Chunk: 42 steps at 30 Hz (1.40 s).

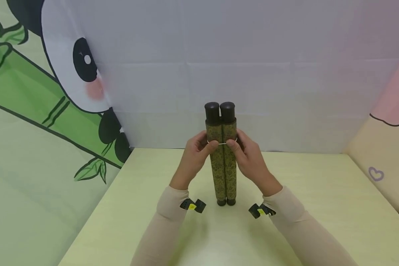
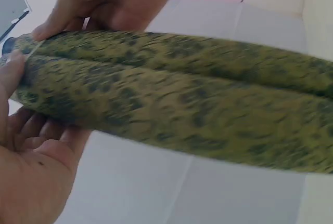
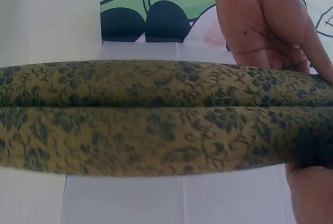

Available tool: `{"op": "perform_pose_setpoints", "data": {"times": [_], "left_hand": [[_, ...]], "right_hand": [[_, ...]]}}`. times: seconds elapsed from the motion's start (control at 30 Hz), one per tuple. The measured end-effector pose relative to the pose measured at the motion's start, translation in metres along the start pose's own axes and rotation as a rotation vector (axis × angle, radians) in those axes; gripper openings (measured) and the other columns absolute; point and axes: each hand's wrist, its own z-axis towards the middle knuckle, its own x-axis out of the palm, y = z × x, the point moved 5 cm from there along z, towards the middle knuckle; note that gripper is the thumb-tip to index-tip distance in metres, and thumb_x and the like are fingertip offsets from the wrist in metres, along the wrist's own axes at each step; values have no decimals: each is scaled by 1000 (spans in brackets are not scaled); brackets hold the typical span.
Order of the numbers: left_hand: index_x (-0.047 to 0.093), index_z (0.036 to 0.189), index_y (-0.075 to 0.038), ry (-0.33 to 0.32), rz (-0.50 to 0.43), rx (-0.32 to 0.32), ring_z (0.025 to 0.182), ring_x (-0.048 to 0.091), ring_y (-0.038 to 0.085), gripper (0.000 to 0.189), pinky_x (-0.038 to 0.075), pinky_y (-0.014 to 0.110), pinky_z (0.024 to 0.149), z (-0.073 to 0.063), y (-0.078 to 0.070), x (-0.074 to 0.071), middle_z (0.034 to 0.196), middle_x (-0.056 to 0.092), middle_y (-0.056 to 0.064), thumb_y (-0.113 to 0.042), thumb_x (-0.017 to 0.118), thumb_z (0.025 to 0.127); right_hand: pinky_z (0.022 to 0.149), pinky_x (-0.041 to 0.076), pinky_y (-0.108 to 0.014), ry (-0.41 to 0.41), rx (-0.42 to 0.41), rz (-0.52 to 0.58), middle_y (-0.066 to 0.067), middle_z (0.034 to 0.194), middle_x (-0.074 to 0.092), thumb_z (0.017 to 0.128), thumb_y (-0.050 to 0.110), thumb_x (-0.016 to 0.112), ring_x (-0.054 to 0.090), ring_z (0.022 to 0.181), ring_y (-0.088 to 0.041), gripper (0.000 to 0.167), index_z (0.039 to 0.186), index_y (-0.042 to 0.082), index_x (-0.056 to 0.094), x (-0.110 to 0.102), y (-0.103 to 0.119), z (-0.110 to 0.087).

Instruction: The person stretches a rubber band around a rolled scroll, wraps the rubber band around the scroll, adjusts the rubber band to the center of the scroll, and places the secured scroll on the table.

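Two olive-yellow fabric-covered rolls with a dark floral pattern [image 1: 221, 168] stand side by side, nearly upright, above the middle of the pale yellow-green table [image 1: 146, 192]. Thick, rounded dark brown knobs [image 1: 227, 112] cap their tops, and short dark end caps [image 1: 231, 202] finish the narrower lower ends; whether these touch the tabletop I cannot tell. The left hand [image 1: 194, 155] has its grip closed around the upper part of the rolls from the left, thumb in front and fingers to the side. The right hand [image 1: 251, 157] mirrors it, its grip holding the rolls from the right at the same height. A thin white string [image 1: 222, 143] crosses the front of both rolls between the thumb tips; whether either thumb pinches it is unclear. Both arms wear long beige sleeves [image 1: 167, 218], with a small black wrist device bearing a yellow tab [image 1: 262, 211] at each cuff. Behind the table hangs a creased whitish fabric backdrop [image 1: 246, 74], and at left are a printed black-and-white panda face [image 1: 60, 55] and a green bamboo stalk [image 1: 16, 83]
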Motion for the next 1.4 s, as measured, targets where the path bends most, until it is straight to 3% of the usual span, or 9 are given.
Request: {"op": "perform_pose_setpoints", "data": {"times": [0.07,0.17,0.3,0.4,0.63,0.77,0.93,1.17,1.4], "left_hand": [[58,140,-6,45,16,-10,104,67,21,79,55,37,87,3,-5,-3,122,67,11,-66,64,89],[56,142,-7,90,27,-5,109,68,22,69,56,39,89,10,-13,-5,125,67,11,-54,67,94],[57,141,-5,87,37,43,105,70,23,51,58,37,86,17,-23,-5,120,70,12,-31,70,99],[59,140,-5,69,33,59,104,70,24,52,58,37,85,18,-27,-9,119,70,13,-31,71,97],[62,137,-5,27,-8,-8,105,71,24,71,58,37,86,4,-8,-8,121,71,12,-53,73,85],[64,136,-6,0,-30,2,105,71,26,74,59,39,86,3,-6,-5,121,71,12,-57,74,84],[66,134,-5,-15,-60,27,105,71,24,73,57,35,84,6,-5,-1,120,72,10,-57,75,84],[67,133,-6,-19,-58,50,82,63,16,61,50,30,69,8,2,4,109,72,6,-48,74,89],[67,133,-6,-14,-72,54,76,60,14,67,48,29,66,11,4,9,100,71,3,-54,74,86]], "right_hand": [[61,42,-34,25,37,31,-6,82,52,107,36,50,47,65,-20,47,146,9,51,-2,-2,2],[77,52,-36,37,76,85,-9,105,66,106,22,59,63,89,-20,43,146,9,53,-9,-2,3],[94,53,-44,10,26,62,-9,119,69,100,18,68,66,111,-21,44,141,8,58,-17,6,12],[93,54,-44,-3,-11,19,-9,110,72,97,18,73,69,105,-21,40,134,6,63,-18,13,20],[84,58,-41,22,53,39,-12,112,73,96,19,72,71,99,-23,40,132,3,64,-11,4,16],[79,59,-39,-15,11,53,-11,109,74,97,27,70,72,95,-21,42,132,4,65,-11,4,15],[73,56,-28,-84,-47,90,-8,105,74,98,34,67,70,87,-16,43,131,7,66,-11,0,12],[64,46,-23,-137,-28,149,-8,99,70,101,31,64,60,74,-15,42,138,10,63,-7,-11,7],[57,41,-25,-173,-24,146,-4,82,59,100,41,63,50,64,-17,47,135,10,65,-9,-17,5]]}}
